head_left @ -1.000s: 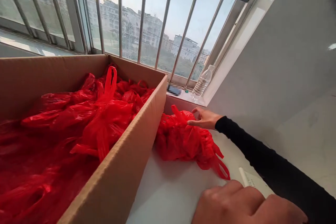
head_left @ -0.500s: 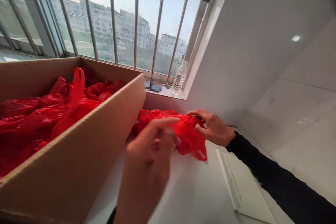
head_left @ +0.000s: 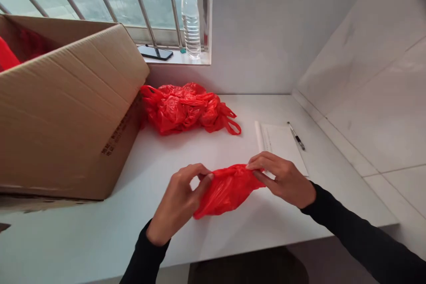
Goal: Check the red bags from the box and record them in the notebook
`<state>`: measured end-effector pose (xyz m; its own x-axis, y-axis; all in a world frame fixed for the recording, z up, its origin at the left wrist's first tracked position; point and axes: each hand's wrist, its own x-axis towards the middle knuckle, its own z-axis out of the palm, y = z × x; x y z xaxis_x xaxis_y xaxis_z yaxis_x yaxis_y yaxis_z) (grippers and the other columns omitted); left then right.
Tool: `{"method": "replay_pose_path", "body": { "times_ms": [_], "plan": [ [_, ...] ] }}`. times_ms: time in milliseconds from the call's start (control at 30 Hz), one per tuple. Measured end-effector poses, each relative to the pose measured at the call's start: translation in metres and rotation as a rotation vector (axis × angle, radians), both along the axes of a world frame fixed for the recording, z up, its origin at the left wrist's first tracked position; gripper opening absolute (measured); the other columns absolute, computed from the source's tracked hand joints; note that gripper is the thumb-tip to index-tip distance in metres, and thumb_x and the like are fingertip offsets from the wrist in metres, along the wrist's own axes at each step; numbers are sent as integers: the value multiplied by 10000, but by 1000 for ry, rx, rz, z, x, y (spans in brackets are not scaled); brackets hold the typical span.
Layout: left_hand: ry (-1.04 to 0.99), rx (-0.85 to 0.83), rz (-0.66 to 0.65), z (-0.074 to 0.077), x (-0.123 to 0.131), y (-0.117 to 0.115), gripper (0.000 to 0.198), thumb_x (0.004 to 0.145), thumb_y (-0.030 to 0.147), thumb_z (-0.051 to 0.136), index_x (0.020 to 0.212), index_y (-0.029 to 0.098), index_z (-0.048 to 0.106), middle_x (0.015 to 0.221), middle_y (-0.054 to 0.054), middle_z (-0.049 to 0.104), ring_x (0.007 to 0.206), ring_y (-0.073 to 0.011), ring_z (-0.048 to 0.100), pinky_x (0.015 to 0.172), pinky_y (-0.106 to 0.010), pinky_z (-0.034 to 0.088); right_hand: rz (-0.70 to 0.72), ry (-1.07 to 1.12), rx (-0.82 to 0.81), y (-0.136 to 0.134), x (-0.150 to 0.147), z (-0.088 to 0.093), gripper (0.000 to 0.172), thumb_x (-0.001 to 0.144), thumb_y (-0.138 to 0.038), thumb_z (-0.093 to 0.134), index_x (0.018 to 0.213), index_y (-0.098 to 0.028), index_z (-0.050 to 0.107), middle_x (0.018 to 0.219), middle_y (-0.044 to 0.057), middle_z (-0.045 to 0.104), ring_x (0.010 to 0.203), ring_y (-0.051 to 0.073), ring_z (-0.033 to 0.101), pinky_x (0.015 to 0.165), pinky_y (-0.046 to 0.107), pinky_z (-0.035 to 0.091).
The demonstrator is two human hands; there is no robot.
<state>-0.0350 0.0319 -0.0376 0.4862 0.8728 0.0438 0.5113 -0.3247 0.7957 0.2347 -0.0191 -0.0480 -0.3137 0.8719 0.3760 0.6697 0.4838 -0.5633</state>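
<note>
Between my two hands a red plastic bag (head_left: 229,191) is stretched over the front of the white table (head_left: 159,226). My left hand (head_left: 183,197) pinches its left edge between thumb and finger. On the other side, my right hand (head_left: 281,175) pinches the upper right corner. Farther back lies a crumpled pile of red plastic bags (head_left: 186,108), with loop handles at its right end, apart from both hands.
A large cardboard box (head_left: 73,111) with red bags inside stands on the left. An open notebook (head_left: 282,140) lies behind my right hand, with a pen (head_left: 296,135) beside it. On the windowsill are a clear water bottle (head_left: 191,22) and a phone (head_left: 155,52).
The view has tipped down and right. My hands have come away from the pile toward the table's front, and one red bag is now held between them.
</note>
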Motion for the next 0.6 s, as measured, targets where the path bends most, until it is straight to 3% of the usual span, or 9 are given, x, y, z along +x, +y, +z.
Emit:
{"method": "replay_pose_path", "body": {
  "times_ms": [100, 167, 233, 300, 367, 467, 533, 600],
  "plan": [
    [23, -20, 147, -3, -11, -17, 279, 992, 429, 454, 903, 235, 632, 833, 5, 652, 759, -168, 594, 661, -269, 450, -69, -37, -122, -21, 25, -1, 140, 958, -133, 517, 1022, -223, 602, 1132, 71, 666, 1073, 204, 618, 917, 390, 514],
    [9, 1, 189, -2, -9, -26, 241, 986, 412, 485, 1111, 267, 631, 1059, -11, 676, 973, -187, 626, 848, -302, 486, -72, -24, -219, -29, 30, 0, 168, 943, -213, 574, 1109, -235, 586, 1225, 78, 641, 1145, 227, 594, 963, 422, 502],
    [1, 55, 158, 0, 3, -36, 356, 976, 378, 521, 1326, 316, 525, 1317, -27, 596, 1206, -202, 556, 1032, -360, 434, -74, 19, -256, -31, 24, 2, 336, 939, -316, 608, 1258, -237, 539, 1293, 86, 614, 1196, 237, 567, 1002, 439, 484],
    [45, 116, 37, 2, 21, -44, 453, 965, 342, 545, 1409, 334, 452, 1394, -40, 537, 1280, -209, 494, 1088, -397, 396, -52, 9, -249, -29, 12, 4, 460, 929, -372, 630, 1346, -223, 505, 1297, 91, 617, 1197, 249, 557, 1026, 464, 457],
    [110, 166, -77, 2, 36, -48, 391, 947, 315, 574, 1336, 320, 537, 1298, -44, 589, 1224, -222, 509, 1049, -406, 417, 3, -58, -251, -25, 1, 6, 434, 915, -358, 651, 1310, -205, 555, 1191, 83, 663, 1110, 255, 581, 998, 482, 451],
    [129, 213, -79, 2, 42, -49, 126, 952, 272, 557, 1008, 264, 669, 1011, -33, 657, 1025, -222, 557, 951, -401, 441, 31, -41, -297, -24, -2, 8, 184, 934, -275, 609, 1100, -210, 654, 998, 36, 685, 958, 215, 601, 901, 419, 478],
    [94, 209, 46, 4, 35, -49, 140, 971, 278, 525, 896, 238, 636, 923, -24, 649, 944, -208, 570, 889, -369, 448, -71, 78, -320, -28, 6, 9, 97, 949, -236, 560, 992, -224, 646, 941, 8, 675, 904, 183, 608, 840, 361, 491],
    [3, 150, 290, 7, 26, -51, 146, 975, 339, 531, 912, 232, 609, 923, -12, 645, 906, -190, 589, 846, -332, 452, -235, 187, -352, -35, 19, 9, 79, 954, -249, 534, 946, -242, 612, 895, -11, 661, 850, 170, 616, 787, 334, 500]
  ]
}}
